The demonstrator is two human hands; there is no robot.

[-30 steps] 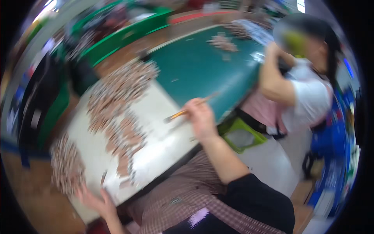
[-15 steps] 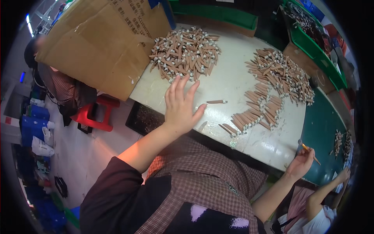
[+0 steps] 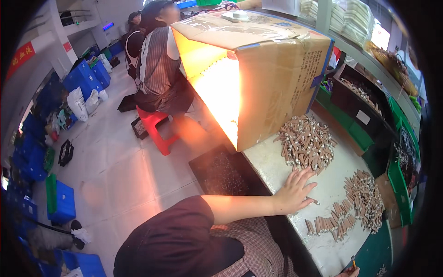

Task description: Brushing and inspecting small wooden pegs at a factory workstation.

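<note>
Loose stick (image 3: 316, 202) lies at the left thumb's tip, partly hidden; its axis looks angled across the thumb. Left hand (image 3: 295, 193) nearer, fingers spread toward the pile (image 3: 307, 142). Right hand (image 3: 349, 273), well apart: I see it gripping a tool (image 3: 353, 263).

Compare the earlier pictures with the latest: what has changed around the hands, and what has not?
The view has swung left, bringing the glowing inside of the box into sight and the right hand to the bottom edge. The left hand now partly covers the lone piece; whether it is gripped is unclear. The right hand keeps hold of the tool, and both piles look unchanged.
</note>
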